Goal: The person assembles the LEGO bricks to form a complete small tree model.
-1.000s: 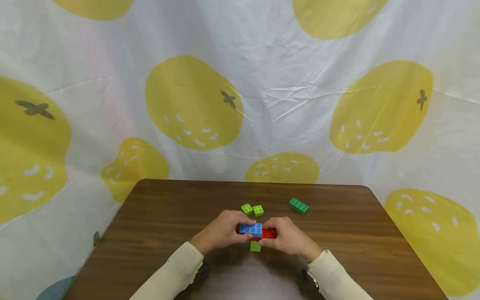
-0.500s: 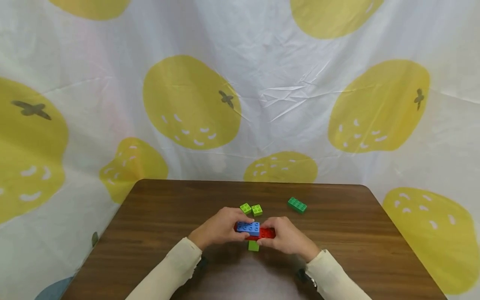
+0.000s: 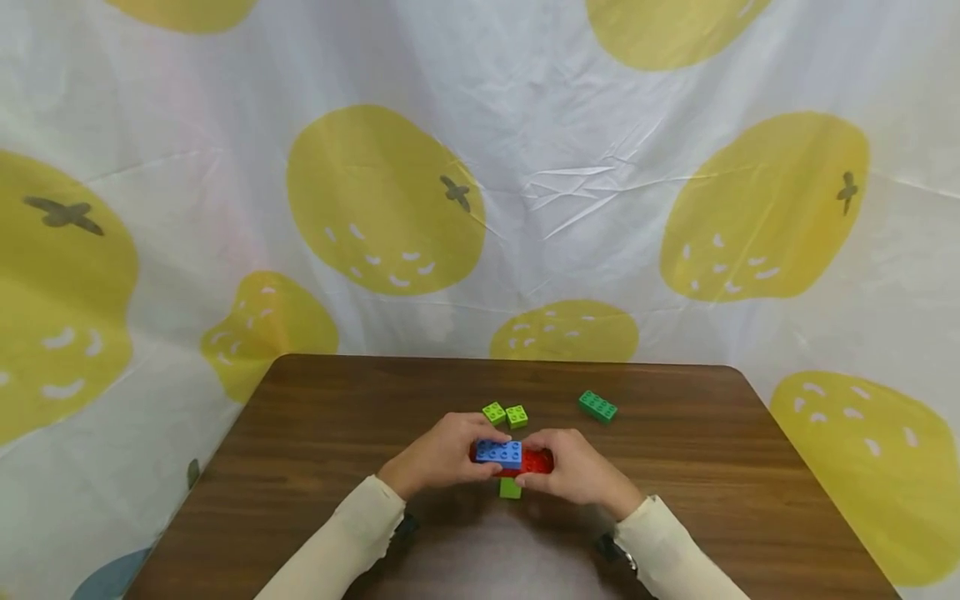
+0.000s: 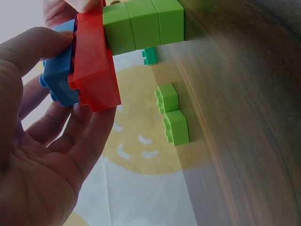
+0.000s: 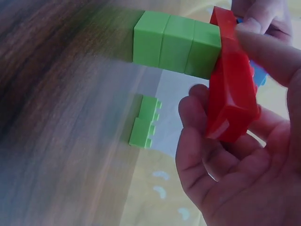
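Observation:
Three light green bricks (image 5: 177,44) form an upright column on the table, and a long red brick piece (image 5: 233,89) lies across its top. Whether the red is one brick or more, I cannot tell. A blue brick (image 3: 498,452) sits on the red's left part; red studs show in a narrow gap between them in the left wrist view. My left hand (image 3: 444,452) pinches the blue brick, thumb on its near side, fingers reaching behind it and the red. My right hand (image 3: 577,469) grips the red's right end between thumb and fingers.
Two small light green bricks (image 3: 517,417) lie side by side just beyond the hands. A darker green brick (image 3: 597,407) is farther right on the brown wooden table (image 3: 337,400). A curtain with yellow fruit shapes (image 3: 525,208) hangs behind the table's far edge.
Both hands keep nearly the same place and hold on the bricks. The blue brick appears tilted half a second ago and looks more level now. The loose bricks stay put.

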Motion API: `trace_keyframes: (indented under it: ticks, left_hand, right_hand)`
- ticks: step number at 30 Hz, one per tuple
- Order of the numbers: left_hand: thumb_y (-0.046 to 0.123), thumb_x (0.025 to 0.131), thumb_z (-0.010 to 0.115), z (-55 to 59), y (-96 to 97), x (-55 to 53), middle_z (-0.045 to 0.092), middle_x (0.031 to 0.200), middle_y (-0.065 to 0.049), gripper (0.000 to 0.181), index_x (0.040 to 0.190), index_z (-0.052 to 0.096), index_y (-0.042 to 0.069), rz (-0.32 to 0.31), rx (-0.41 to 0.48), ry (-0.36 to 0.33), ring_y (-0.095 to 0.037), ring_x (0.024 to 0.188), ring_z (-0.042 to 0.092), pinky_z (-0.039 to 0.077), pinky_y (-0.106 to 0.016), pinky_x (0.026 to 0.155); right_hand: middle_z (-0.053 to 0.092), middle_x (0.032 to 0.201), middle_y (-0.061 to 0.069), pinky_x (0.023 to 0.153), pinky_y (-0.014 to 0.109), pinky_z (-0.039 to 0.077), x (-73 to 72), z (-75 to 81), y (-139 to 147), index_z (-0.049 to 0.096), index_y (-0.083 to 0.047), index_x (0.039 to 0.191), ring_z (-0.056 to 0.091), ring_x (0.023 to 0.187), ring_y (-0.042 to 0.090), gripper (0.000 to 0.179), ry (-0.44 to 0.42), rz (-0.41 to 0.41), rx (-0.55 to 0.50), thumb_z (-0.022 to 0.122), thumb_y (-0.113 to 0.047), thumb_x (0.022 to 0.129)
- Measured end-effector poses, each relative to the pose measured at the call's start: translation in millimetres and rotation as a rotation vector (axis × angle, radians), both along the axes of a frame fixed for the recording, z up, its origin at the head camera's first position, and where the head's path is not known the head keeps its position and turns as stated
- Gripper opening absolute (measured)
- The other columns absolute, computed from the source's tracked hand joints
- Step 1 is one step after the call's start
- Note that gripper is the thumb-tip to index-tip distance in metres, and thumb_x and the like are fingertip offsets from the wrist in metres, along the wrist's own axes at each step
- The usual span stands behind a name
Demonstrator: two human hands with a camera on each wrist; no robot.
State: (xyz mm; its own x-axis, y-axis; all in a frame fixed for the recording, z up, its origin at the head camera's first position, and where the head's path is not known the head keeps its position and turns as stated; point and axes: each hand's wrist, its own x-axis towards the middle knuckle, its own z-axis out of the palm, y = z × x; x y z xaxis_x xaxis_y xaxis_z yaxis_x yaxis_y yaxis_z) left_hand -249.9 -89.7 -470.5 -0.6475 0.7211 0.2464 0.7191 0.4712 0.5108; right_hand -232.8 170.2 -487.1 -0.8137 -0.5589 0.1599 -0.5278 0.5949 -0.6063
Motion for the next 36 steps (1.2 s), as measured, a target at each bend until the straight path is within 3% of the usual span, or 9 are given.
trace_keyframes:
  ticks: [4,9,16,23,36]
  left_hand:
    - [0.029,0.091,0.086,-2.8,-0.5,-1.8,0.074,0.119,0.000,0.043,0.130,0.076,0.016,-0.006,0.007,0.003,-0.005,0.095,0.062,0.057,-0.018,0.084]
    - [0.027,0.087,0.090,-5.1,-6.8,-2.0,0.073,0.121,0.002,0.050,0.132,0.073,0.017,0.004,0.017,-0.039,-0.005,0.098,0.063,0.058,-0.021,0.088]
    - [0.022,0.091,0.086,-7.3,-16.9,0.1,0.074,0.118,0.002,0.043,0.131,0.073,0.016,0.013,0.075,-0.133,-0.005,0.098,0.067,0.062,-0.024,0.087]
    - [0.019,0.092,0.085,-8.9,-18.3,0.9,0.074,0.117,0.000,0.042,0.132,0.073,0.013,0.006,0.108,-0.146,-0.005,0.102,0.069,0.059,-0.017,0.084]
    - [0.015,0.092,0.084,-9.2,-17.0,1.8,0.074,0.116,-0.002,0.039,0.129,0.074,0.011,0.011,0.123,-0.145,-0.006,0.101,0.070,0.059,-0.016,0.082]
  right_hand:
    - [0.077,0.106,-0.004,0.080,0.028,0.061,0.8,1.8,2,0.073,-0.015,0.125,0.072,0.092,0.013,0.043,0.036,0.021,-0.083,0.085,-0.038,0.091]
    - [0.078,0.104,-0.005,0.078,0.028,0.062,2.0,1.0,1,0.074,-0.020,0.120,0.072,0.090,0.010,0.032,0.025,0.028,-0.142,0.084,-0.034,0.093]
    - [0.077,0.100,-0.005,0.079,0.027,0.061,3.9,1.7,-2,0.074,-0.018,0.113,0.070,0.087,0.006,0.026,0.017,0.004,-0.139,0.085,-0.027,0.092]
    - [0.075,0.099,-0.004,0.078,0.025,0.060,6.1,3.8,-5,0.072,-0.015,0.111,0.069,0.086,0.007,0.024,0.014,-0.007,-0.108,0.084,-0.024,0.093]
    - [0.073,0.094,-0.004,0.071,0.024,0.058,7.4,4.9,-7,0.072,-0.013,0.108,0.064,0.078,0.004,0.021,0.070,0.016,-0.101,0.083,-0.021,0.092]
